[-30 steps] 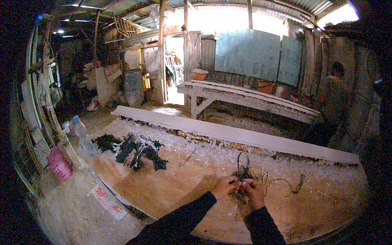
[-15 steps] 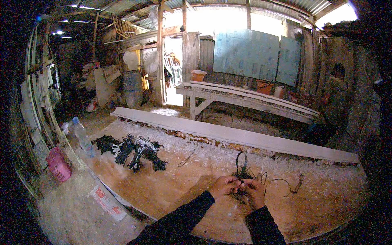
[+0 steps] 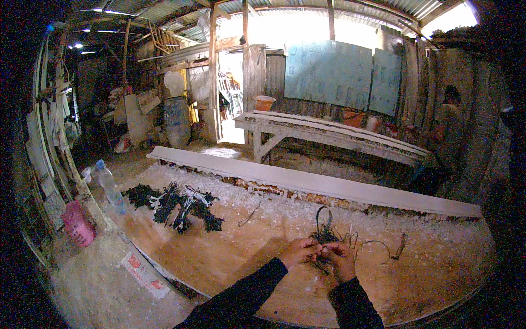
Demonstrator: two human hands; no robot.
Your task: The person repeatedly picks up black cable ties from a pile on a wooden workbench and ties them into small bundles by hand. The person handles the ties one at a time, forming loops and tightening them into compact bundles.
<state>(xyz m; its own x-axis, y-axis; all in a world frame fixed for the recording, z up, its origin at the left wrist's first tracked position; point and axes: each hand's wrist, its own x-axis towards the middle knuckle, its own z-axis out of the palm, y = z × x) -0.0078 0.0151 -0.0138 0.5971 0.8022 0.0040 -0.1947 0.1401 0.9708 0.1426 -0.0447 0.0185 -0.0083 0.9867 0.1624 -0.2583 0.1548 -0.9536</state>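
My left hand [image 3: 301,250] and my right hand [image 3: 339,257] meet above the worktable [image 3: 241,252], fingertips pinched close together. Between them is what looks like thin dark cord, mostly hidden by the fingers. A tangled heap of dark cords [image 3: 324,234] lies just behind and under the hands, with one loop [image 3: 329,213] standing up from it. Loose dark strands [image 3: 378,244] trail off to the right. Farther left on the table rest several bundles of black cords [image 3: 178,203], some with white strands among them.
A long white moulded strip [image 3: 307,173] runs along the table's far edge, with white crumbs before it. A clear plastic bottle [image 3: 111,186] and a pink bag [image 3: 78,223] are at the left. Beyond stands a bench [image 3: 329,129]; a person [image 3: 446,131] is at the far right.
My hands stay nearly in place, fingers still pinched together, with only a slight shift of the fingertips. The view has moved very slightly.
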